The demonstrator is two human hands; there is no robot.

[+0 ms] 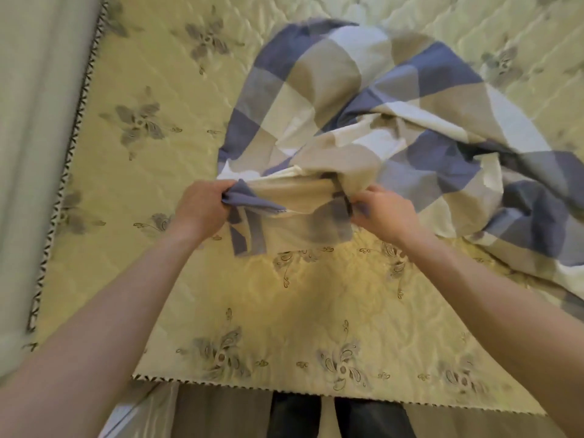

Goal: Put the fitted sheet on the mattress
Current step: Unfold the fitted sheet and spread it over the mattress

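The checked sheet (363,105) is lying in a loose heap across the centre and upper right of the frame. It is resting on the quilted mattress (142,153), which is showing bare on the left and along the bottom. At centre left, the left hand (202,207) is gripping a bunched blue fold of the sheet's near edge, with the fingers curled round it. At centre right, the right hand (388,213) is pinching the same edge beside a dark seam. A strip of hem is stretching almost taut between the two hands, and a flap is hanging below it.

The cloth is looking light, soft and limp, so it will probably sag and crumple wherever it is not being held, though it is in no danger of breaking. The hem seems the best place to hold, close to a corner seam, so that a pocket can be opened and hooked over a mattress corner. Whether the edge is elasticated is not clear from here.
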